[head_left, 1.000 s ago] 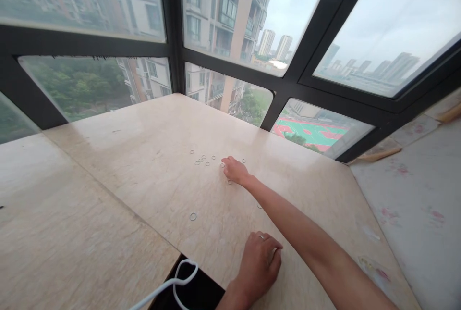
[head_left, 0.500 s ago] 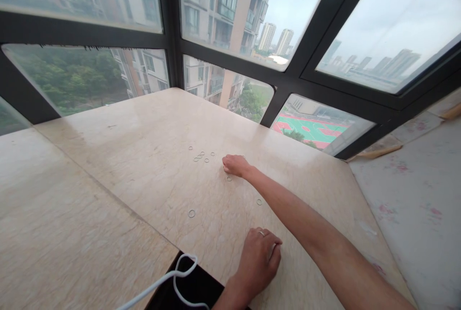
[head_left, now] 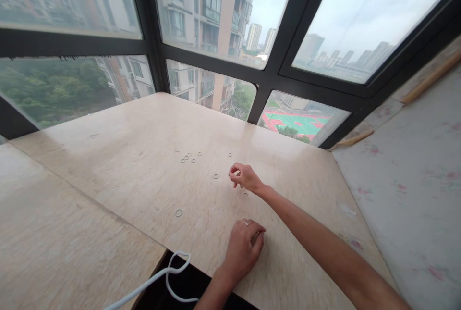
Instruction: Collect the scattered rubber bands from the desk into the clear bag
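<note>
My right hand (head_left: pixel 245 176) hovers above the pale marble-patterned surface, thumb and forefinger pinched together. What sits between those fingertips is too small to make out. Just left of it lies a thin metal ring (head_left: pixel 216 176), and another ring (head_left: pixel 246 195) is below the hand. A further ring (head_left: pixel 230 155) rests beyond the fingers. Nearer to me, my left hand (head_left: pixel 245 247) is curled by the surface's front edge, thumb against forefinger, with a band on one finger. Its contents are hidden. Several rings (head_left: pixel 186 157) form a loose cluster farther left, and one ring (head_left: pixel 179 212) lies apart.
A white cable (head_left: pixel 144 285) loops over a dark opening (head_left: pixel 169 291) at the front edge. A seam (head_left: pixel 93 199) crosses the marble surface (head_left: pixel 108 170). Dark-framed windows (head_left: pixel 158 69) border the back, and a flowered wall (head_left: pixel 406 194) stands on the right.
My right hand has lifted off the surface and drawn back toward me, uncovering the ring beyond it. My left hand stays curled. The whole view has shifted slightly.
</note>
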